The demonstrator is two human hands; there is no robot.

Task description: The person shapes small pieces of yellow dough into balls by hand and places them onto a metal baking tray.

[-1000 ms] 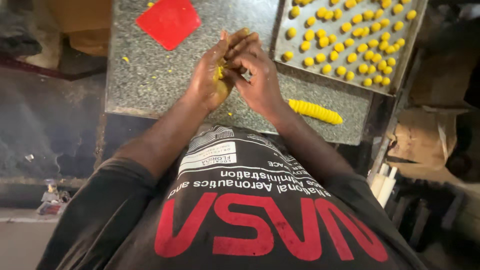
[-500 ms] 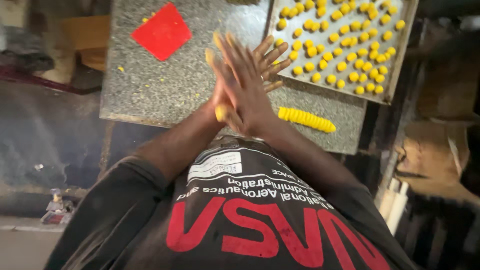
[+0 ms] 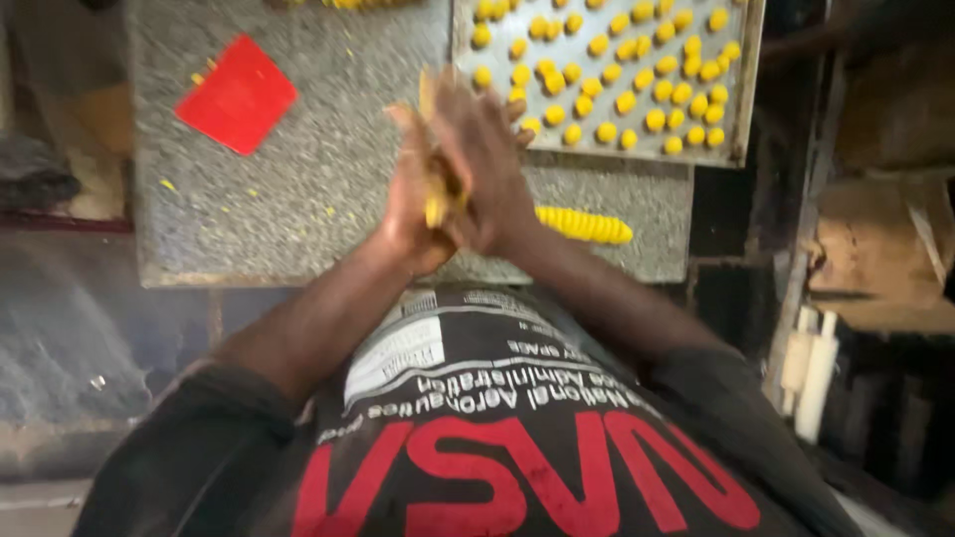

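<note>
yellow dough piece (image 3: 435, 207): pressed between left hand (image 3: 418, 184) and right hand (image 3: 485, 169), palms together, long axis near-to-far. above worktop (image 3: 298, 199); ridged dough roll (image 3: 585, 225) lies just right of the grip.

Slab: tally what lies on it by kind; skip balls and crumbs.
Red square: 1
Tray: 1
Ridged yellow log: 1
Yellow bit, cut off at top edge: 1
Total: 4

The desk (image 3: 318, 199) is speckled grey stone. A flat red square (image 3: 237, 95) lies on it. The dough balls (image 3: 637, 75) on the grey metal tray (image 3: 746, 109) are yellow, as is the ridged dough roll (image 3: 587, 226).
</note>
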